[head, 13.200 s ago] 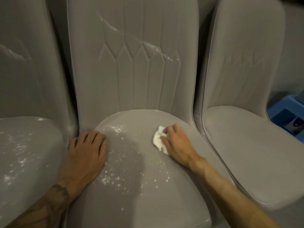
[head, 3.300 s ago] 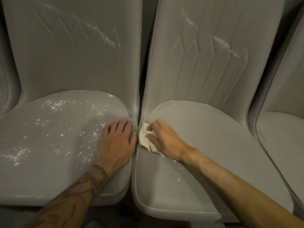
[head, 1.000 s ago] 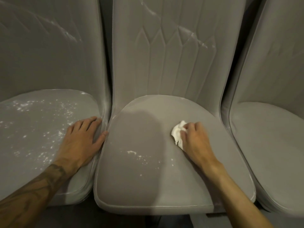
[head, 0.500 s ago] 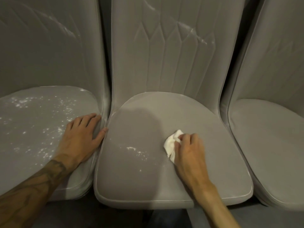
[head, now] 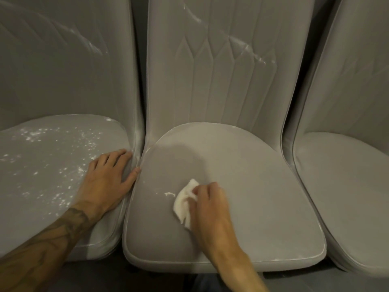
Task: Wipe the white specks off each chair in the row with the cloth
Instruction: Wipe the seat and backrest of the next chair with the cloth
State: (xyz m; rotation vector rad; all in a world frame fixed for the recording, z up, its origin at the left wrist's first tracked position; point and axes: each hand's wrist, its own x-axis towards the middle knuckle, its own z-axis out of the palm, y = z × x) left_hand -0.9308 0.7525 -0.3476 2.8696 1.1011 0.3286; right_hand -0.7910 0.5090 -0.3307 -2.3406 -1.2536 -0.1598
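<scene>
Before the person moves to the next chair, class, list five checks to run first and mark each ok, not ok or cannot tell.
1. Cloth in the right hand's grip: ok.
2. Middle seat free of specks: not ok, a white clump lies just left of the cloth.
3. Middle backrest clean: not ok, white streaks cross it.
4. Left hand braced: ok, flat on the left seat's edge.
5. Left seat wiped: not ok, many specks.

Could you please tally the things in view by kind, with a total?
Chairs: 3 (left chair, middle chair, right chair)
White cloth: 1
Hands: 2 (left hand, right hand)
Total: 6
</scene>
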